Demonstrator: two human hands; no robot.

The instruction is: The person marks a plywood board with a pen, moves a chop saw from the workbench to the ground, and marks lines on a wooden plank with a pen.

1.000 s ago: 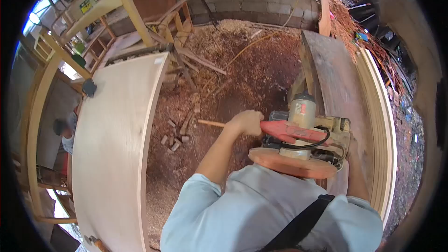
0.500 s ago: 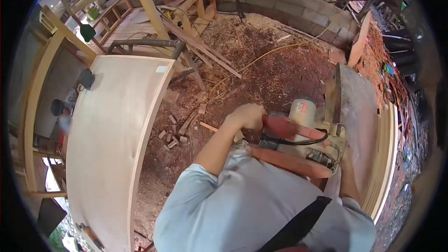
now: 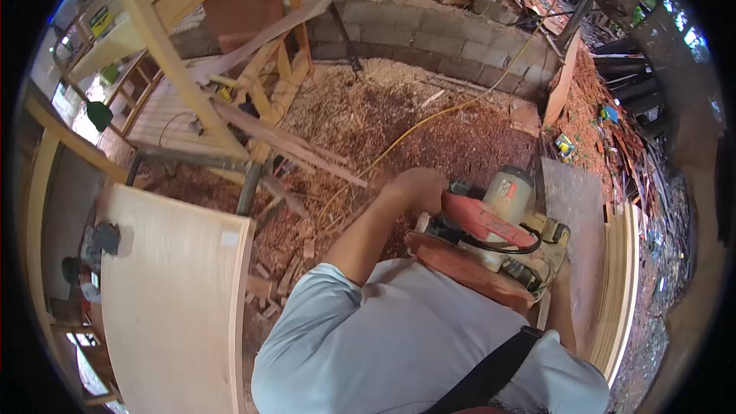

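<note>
A heavy power tool [image 3: 509,198], with a cream motor housing, red grips and a black cord loop, sits close against my chest. My left hand [image 3: 422,187] is curled round the left end of its red handle. At the tool's right side, my right hand [image 3: 562,276] is mostly hidden by the casing; its fingers do not show. Beyond the tool lies a grey weathered board [image 3: 573,192]. On my left stands a pale wooden panel [image 3: 172,276] with a raised edge strip.
A yellow cord [image 3: 429,113] crosses the sawdust-covered ground [image 3: 399,130]. Offcuts [image 3: 264,303] lie beside the panel. Loose planks [image 3: 299,146] lean in the middle left. A low block wall [image 3: 437,34] runs behind. Stacked boards [image 3: 617,276] stand at right. People [image 3: 84,276] are at far left.
My view has turned and shifted, so the panel sits lower and further left. The tool has tilted slightly; my left hand has stayed at its handle.
</note>
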